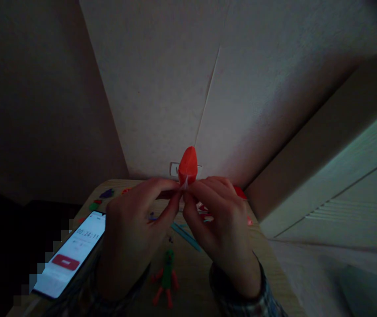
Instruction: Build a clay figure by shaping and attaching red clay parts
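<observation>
My left hand (pixel 138 215) and my right hand (pixel 221 215) meet above the wooden table, fingertips pinched together. Between them they grip the thin, whitish clear wrapper (pixel 186 181) of a bright orange-red piece (pixel 188 164), which looks like modelling clay and stands up above my fingers. Below my hands a small figure (pixel 167 270) with a green body and orange-red arms and legs lies on the tabletop. A flat blue stick, perhaps a modelling tool (pixel 188 237), lies between my hands, partly hidden by my right one.
A phone (pixel 71 255) with a lit timer screen lies at the table's left. Small coloured pieces, among them a purple one (pixel 107 193) and a green one (pixel 94 206), are along the back left of the table (pixel 195 286). Behind it rises a wall (pixel 162 88) with a socket (pixel 174 169).
</observation>
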### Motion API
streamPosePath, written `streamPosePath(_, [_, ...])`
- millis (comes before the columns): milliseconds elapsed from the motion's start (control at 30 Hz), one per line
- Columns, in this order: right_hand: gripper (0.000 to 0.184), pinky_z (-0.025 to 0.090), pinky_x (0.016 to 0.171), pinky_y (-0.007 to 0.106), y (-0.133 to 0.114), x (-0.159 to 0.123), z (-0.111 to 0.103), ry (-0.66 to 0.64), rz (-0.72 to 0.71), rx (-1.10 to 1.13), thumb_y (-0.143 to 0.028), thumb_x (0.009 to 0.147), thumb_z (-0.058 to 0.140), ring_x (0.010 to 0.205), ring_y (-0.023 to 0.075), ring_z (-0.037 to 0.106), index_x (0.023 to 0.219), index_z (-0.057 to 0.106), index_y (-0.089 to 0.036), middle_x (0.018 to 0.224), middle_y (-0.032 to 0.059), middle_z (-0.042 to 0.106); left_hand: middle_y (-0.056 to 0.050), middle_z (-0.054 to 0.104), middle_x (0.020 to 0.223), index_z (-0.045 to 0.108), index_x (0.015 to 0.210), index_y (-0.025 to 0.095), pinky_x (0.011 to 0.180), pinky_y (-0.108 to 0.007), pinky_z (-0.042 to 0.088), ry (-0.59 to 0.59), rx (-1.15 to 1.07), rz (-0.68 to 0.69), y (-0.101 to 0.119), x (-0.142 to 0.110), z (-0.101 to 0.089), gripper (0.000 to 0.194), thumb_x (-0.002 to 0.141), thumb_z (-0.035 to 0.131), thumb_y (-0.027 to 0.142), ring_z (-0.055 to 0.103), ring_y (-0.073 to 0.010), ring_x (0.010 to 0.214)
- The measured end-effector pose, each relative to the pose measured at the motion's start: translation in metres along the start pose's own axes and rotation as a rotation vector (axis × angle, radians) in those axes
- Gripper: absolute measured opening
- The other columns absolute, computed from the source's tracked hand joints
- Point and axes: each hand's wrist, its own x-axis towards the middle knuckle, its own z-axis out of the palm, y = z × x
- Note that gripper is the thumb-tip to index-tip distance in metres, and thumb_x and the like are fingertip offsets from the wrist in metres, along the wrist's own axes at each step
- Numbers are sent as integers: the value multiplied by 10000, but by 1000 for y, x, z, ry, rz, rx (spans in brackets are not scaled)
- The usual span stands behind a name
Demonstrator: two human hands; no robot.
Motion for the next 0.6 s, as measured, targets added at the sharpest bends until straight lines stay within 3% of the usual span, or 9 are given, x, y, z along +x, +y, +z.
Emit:
streamPosePath(300, [261, 419, 902, 407, -5, -4, 5, -6, 142, 23, -177, 1038, 553, 749, 207, 657, 793, 517, -262, 756, -10, 705, 22, 749, 839, 621, 920, 288, 666, -319, 503, 61, 144, 160, 4, -2, 2, 202, 1034, 569, 130, 719, -201, 740])
streamPosePath(467, [293, 403, 791, 371, -6, -4, 5, 12, 132, 10, -135, 1049, 480, 720, 205, 630, 786, 503, -261, 738, 3, 677, -3, 696, 850, 602, 907, 250, 719, -296, 514, 16, 145, 202, 7, 2, 1, 208, 1037, 555, 94, 692, -186, 789])
streamPosePath(600, [306, 378, 754, 337, -6, -2, 4, 26, 59, 73, -75, 1040, 473, 698, 166, 609, 790, 530, -242, 730, -23, 658, 31, 622, 809, 546, 875, 242, 668, -271, 488, 19, 98, 177, 8, 3, -1, 231, 1035, 536, 76, 637, -150, 723])
